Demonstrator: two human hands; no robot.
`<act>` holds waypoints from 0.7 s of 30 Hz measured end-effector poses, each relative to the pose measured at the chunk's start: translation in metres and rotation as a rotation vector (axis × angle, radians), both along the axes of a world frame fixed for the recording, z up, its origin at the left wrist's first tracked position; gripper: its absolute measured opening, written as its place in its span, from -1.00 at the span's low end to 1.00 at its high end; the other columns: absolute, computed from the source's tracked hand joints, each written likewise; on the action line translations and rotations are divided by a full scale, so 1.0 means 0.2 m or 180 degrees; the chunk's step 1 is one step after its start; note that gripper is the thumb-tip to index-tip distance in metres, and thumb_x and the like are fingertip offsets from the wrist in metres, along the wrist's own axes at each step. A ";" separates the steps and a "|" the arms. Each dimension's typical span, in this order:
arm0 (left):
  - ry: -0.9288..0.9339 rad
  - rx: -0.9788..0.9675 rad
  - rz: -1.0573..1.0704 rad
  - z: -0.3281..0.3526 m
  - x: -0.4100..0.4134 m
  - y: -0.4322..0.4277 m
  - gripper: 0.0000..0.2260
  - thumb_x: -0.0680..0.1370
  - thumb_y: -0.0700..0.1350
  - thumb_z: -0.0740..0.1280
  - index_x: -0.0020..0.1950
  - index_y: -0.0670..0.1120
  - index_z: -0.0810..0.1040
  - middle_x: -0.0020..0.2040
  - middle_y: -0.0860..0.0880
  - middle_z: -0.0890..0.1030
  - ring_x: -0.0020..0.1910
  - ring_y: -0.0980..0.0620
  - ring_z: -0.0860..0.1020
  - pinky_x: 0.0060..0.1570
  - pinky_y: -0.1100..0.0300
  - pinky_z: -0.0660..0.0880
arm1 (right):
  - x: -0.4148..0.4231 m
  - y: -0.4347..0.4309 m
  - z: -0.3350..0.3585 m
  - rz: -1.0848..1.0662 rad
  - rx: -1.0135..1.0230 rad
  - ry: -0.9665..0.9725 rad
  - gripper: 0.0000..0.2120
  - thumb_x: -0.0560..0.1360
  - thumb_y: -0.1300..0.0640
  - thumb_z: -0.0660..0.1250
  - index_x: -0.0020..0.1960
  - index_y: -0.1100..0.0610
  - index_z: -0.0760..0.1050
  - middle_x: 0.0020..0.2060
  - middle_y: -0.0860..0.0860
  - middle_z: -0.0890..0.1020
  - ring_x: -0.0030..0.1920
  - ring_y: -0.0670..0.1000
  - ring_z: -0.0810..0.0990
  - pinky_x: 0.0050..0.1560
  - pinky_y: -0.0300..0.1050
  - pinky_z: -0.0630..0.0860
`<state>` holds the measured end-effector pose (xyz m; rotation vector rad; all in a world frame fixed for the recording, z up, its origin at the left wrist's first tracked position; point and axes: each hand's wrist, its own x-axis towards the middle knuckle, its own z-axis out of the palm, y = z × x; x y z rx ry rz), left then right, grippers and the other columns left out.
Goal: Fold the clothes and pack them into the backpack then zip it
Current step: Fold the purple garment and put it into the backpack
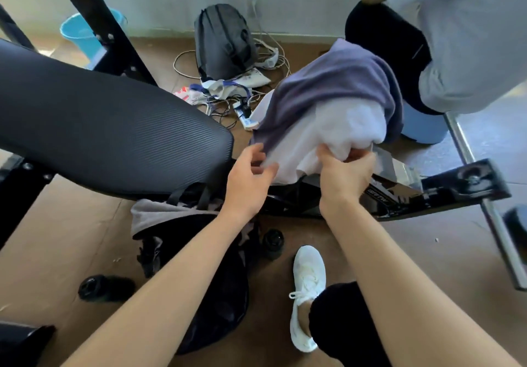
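Observation:
A bundle of clothes is held up over the bench frame: a purple garment (336,81) draped over a white garment (336,132). My right hand (343,172) grips the white garment's lower edge in a fist. My left hand (251,178) is beside it, its fingers curled at the white fabric's left corner. Below my left forearm a black backpack (216,286) lies open on the floor, with a grey garment (159,215) lying across its top. Much of the backpack's inside is dark and hidden by my arm.
A black padded bench (108,127) fills the left, its metal frame (445,187) running right. Another person (456,32) sits at the upper right. A second grey backpack (224,38), cables and a blue bucket (82,32) stand by the wall. My white shoe (306,295) and two black bottles (105,286) are on the floor.

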<state>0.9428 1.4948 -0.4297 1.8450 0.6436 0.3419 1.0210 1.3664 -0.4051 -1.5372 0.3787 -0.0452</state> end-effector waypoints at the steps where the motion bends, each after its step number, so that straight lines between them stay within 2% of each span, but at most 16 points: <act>1: -0.0084 0.0035 0.0027 0.01 0.06 0.01 -0.51 0.57 -0.09 0.45 0.48 -0.04 0.41 0.29 0.00 0.52 0.07 0.09 0.60 0.05 0.44 0.48 | 0.00 -0.01 0.02 -0.0121 -0.0267 -0.0134 -0.46 0.32 0.09 0.61 0.11 -0.01 0.33 0.14 -0.05 0.43 0.13 0.01 0.52 0.25 -0.04 0.54; 2: -0.0164 0.0119 0.0052 0.03 0.12 0.02 -0.40 0.54 -0.03 0.47 0.53 -0.06 0.35 0.35 -0.01 0.45 0.17 0.02 0.59 0.13 0.40 0.49 | 0.00 -0.01 0.03 -0.0230 -0.0557 -0.0329 -0.37 0.30 0.10 0.61 0.19 0.01 0.29 0.19 -0.03 0.31 0.14 0.00 0.44 0.27 -0.05 0.52; 3: -0.0207 0.0250 0.0054 0.05 0.19 0.03 -0.27 0.49 0.06 0.47 0.58 -0.06 0.27 0.41 -0.02 0.38 0.28 -0.03 0.55 0.26 0.27 0.50 | 0.00 -0.02 0.04 -0.0293 -0.0817 -0.0573 -0.28 0.29 0.13 0.60 0.30 0.01 0.26 0.20 -0.03 0.22 0.17 -0.02 0.37 0.30 -0.08 0.50; 5: -0.0158 0.0361 -0.0038 0.08 0.29 0.07 -0.08 0.41 0.20 0.45 0.65 -0.04 0.11 0.54 -0.05 0.28 0.47 -0.05 0.41 0.43 0.02 0.43 | 0.01 -0.03 0.05 -0.0213 -0.1212 -0.0987 -0.17 0.32 0.15 0.56 0.45 -0.06 0.19 0.25 -0.02 0.18 0.23 -0.03 0.27 0.30 -0.13 0.44; 7: -0.0061 0.0257 -0.0133 0.11 0.38 0.11 -0.04 0.39 0.21 0.46 0.66 0.00 0.06 0.52 -0.08 0.38 0.46 -0.03 0.43 0.43 -0.06 0.41 | 0.02 -0.03 0.04 0.0007 -0.1363 -0.1098 -0.23 0.37 0.15 0.54 0.47 -0.10 0.27 0.30 0.02 0.22 0.27 0.03 0.31 0.26 -0.12 0.45; 9: 0.0054 0.0295 -0.0146 0.13 0.44 0.14 -0.18 0.37 0.23 0.45 0.56 0.01 0.26 0.28 -0.09 0.62 0.24 -0.06 0.60 0.28 -0.10 0.51 | 0.03 -0.03 0.04 0.0170 -0.1275 -0.1034 -0.36 0.41 0.13 0.53 0.43 -0.06 0.39 0.31 0.06 0.28 0.28 0.09 0.38 0.23 -0.13 0.43; 10: 0.0131 0.0411 -0.0152 0.15 0.46 0.14 -0.34 0.38 0.23 0.42 0.41 -0.02 0.45 0.10 -0.07 0.68 0.08 -0.07 0.64 0.16 -0.06 0.56 | 0.04 -0.03 0.04 0.0221 -0.1224 -0.1002 -0.39 0.43 0.13 0.53 0.42 -0.04 0.40 0.32 0.07 0.29 0.29 0.10 0.40 0.20 -0.17 0.40; 11: 0.0160 0.0507 -0.0113 0.16 0.47 0.15 -0.53 0.40 0.21 0.39 0.16 -0.07 0.58 -0.08 -0.03 0.67 -0.09 -0.06 0.61 0.01 0.00 0.55 | 0.04 -0.03 0.04 0.0261 -0.1202 -0.0968 -0.40 0.45 0.13 0.52 0.42 -0.04 0.40 0.33 0.07 0.29 0.31 0.09 0.40 0.17 -0.20 0.36; 12: 0.0126 0.0552 -0.0034 0.17 0.47 0.16 -0.64 0.42 0.18 0.35 -0.07 -0.11 0.60 -0.22 -0.01 0.60 -0.21 -0.04 0.52 -0.12 0.03 0.47 | 0.04 -0.03 0.04 0.0295 -0.1191 -0.0935 -0.41 0.46 0.12 0.51 0.42 -0.05 0.38 0.35 0.06 0.29 0.33 0.08 0.40 0.15 -0.23 0.34; 14: -0.0015 0.0498 0.0170 0.21 0.43 0.16 -0.69 0.49 0.13 0.32 -0.25 -0.11 0.58 -0.31 0.02 0.51 -0.26 0.00 0.40 -0.18 0.04 0.34 | 0.04 -0.03 0.05 0.0325 -0.1177 -0.0911 -0.41 0.47 0.11 0.50 0.43 -0.06 0.36 0.37 0.06 0.28 0.34 0.08 0.40 0.15 -0.23 0.34; 16: -0.0130 0.0339 0.0449 0.22 0.37 0.19 -0.75 0.58 0.04 0.32 -0.25 -0.02 0.59 -0.31 0.07 0.52 -0.24 0.05 0.41 -0.18 0.08 0.35 | 0.04 -0.02 0.04 0.0321 -0.1138 -0.0915 -0.41 0.47 0.11 0.50 0.43 -0.06 0.36 0.37 0.06 0.28 0.32 0.08 0.42 0.15 -0.23 0.36; 18: -0.0193 0.0015 0.0957 0.23 0.28 0.24 -0.80 0.64 -0.03 0.30 -0.14 -0.03 0.61 -0.22 0.06 0.56 -0.17 0.05 0.45 -0.11 0.10 0.39 | 0.05 -0.02 0.03 0.0305 -0.1053 -0.0941 -0.40 0.45 0.12 0.50 0.43 -0.06 0.36 0.35 0.05 0.29 0.31 0.08 0.44 0.18 -0.25 0.38; 21: -0.0222 -0.0791 0.1815 0.25 0.09 0.30 -0.82 0.65 0.04 0.28 0.01 -0.04 0.57 -0.07 0.04 0.60 -0.02 0.01 0.54 0.04 0.12 0.48 | 0.05 -0.01 0.01 0.0323 -0.0932 -0.0924 -0.38 0.46 0.12 0.48 0.44 -0.10 0.33 0.35 0.02 0.28 0.34 0.08 0.43 0.24 -0.17 0.45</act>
